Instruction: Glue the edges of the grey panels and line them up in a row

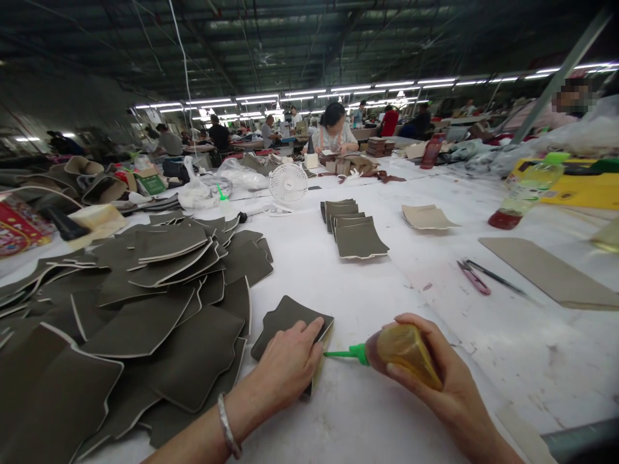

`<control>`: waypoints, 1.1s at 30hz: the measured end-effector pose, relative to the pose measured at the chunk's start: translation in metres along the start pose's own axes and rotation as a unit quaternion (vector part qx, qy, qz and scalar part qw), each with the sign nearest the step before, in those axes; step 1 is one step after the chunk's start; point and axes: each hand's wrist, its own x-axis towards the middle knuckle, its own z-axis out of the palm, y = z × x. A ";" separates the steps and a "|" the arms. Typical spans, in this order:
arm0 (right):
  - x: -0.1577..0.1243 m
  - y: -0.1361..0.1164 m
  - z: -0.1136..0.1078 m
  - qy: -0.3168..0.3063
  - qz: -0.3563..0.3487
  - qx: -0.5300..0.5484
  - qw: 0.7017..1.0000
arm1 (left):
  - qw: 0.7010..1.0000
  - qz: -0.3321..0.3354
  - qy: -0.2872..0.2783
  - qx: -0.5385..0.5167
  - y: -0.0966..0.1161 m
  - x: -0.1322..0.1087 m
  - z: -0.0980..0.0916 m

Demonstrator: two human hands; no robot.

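My left hand [287, 364] lies on a dark olive leather-like piece [280, 319], its fingers stretched out over the right edge. A yellowish strip [319, 364] shows along that edge beside my fingers. My right hand [449, 374] is wrapped round a squeeze bottle [405, 351] of amber liquid, tilted sideways. The bottle's thin green nozzle [343, 353] points left, its tip at the edge of the piece close to my left fingertips. To the left of my left hand lies a big loose heap of similar dark pieces [203, 351].
Ahead stands an overlapping row of dark pieces [360, 235], with beige pieces [428, 217] to its right. Thread snips [474, 277], a pen [498, 277] and a plastic bottle [527, 190] are farther right. A white fan [289, 182] stands beyond; a co-worker [333, 132] sits across the table.
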 end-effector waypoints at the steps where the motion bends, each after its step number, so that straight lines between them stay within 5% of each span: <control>1: 0.000 0.000 0.001 -0.006 -0.007 0.010 1.000 | 1.000 0.001 -0.001 -0.001 0.000 0.001 0.000; 6: 0.008 0.006 -0.004 -0.065 -0.047 0.022 0.996 | 1.000 0.000 -0.010 -0.007 0.000 0.003 -0.001; 11: 0.019 0.009 -0.013 -0.038 -0.114 -0.037 0.992 | 1.000 -0.002 -0.012 -0.017 -0.001 0.003 -0.001; 15: 0.017 0.010 -0.013 -0.077 -0.118 -0.033 0.989 | 1.000 0.000 -0.009 -0.026 -0.002 0.003 -0.001; 21: 0.022 0.011 -0.012 -0.040 -0.120 -0.049 0.991 | 0.999 -0.004 -0.013 -0.029 -0.001 0.004 -0.001; 26: 0.016 0.011 -0.010 -0.102 -0.105 -0.013 0.989 | 1.000 0.002 -0.009 -0.023 -0.002 0.005 -0.001; 33: 0.036 0.014 -0.011 -0.025 -0.142 -0.061 0.988 | 1.000 0.004 -0.016 -0.026 -0.003 0.006 -0.002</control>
